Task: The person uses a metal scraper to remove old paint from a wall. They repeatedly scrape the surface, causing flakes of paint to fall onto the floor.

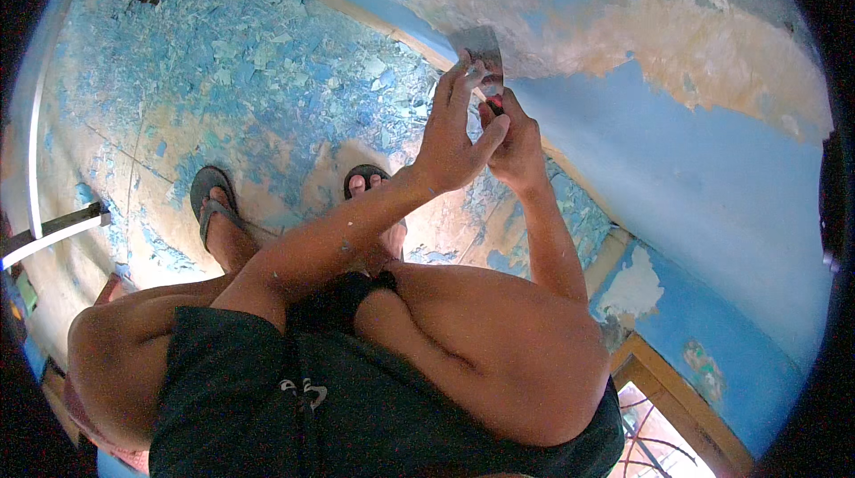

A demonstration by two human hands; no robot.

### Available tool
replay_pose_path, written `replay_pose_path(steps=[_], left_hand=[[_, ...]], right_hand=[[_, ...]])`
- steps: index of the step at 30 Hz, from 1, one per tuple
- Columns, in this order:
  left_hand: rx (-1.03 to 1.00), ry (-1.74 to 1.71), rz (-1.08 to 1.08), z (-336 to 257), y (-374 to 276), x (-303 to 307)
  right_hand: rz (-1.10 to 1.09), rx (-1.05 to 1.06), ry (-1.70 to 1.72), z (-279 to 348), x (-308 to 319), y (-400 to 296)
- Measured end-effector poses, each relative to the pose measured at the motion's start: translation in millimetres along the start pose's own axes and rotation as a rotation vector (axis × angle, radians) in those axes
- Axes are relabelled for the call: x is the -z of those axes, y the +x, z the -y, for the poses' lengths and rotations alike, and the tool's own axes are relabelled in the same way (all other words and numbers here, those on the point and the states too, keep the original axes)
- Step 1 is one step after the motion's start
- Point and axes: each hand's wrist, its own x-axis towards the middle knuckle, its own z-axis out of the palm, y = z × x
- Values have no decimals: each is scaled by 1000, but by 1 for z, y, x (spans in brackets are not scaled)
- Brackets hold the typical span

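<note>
My right hand is closed around the dark and red handle of a scraper with a broad metal blade. The blade is close to the lower wall, where blue paint gives way to a bare, patchy surface; whether it touches cannot be told. My left hand is beside the right one, its fingers spread and raised over the near side of the blade. Its thumb reaches towards the scraper's handle. Whether the left fingers touch the blade is unclear.
Flakes of blue paint cover much of the floor up to the wall's base. My feet in dark flip-flops stand on it. A metal frame is at the left, and a wooden frame at the lower right.
</note>
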Motion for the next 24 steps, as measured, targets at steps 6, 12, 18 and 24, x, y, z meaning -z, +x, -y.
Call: replay_pose_path(steps=[6, 12, 18, 24], left_hand=[[8, -35, 327, -14, -19, -3], [88, -57, 324, -11, -19, -7], [-17, -33, 355, -8, -18, -8], [98, -26, -42, 0, 0, -6]], right_hand=[[-86, -57, -154, -32, 30, -51], [-61, -124, -117, -22, 20, -42], [-66, -122, -167, -32, 31, -51], [-55, 157, -68, -19, -20, 12]])
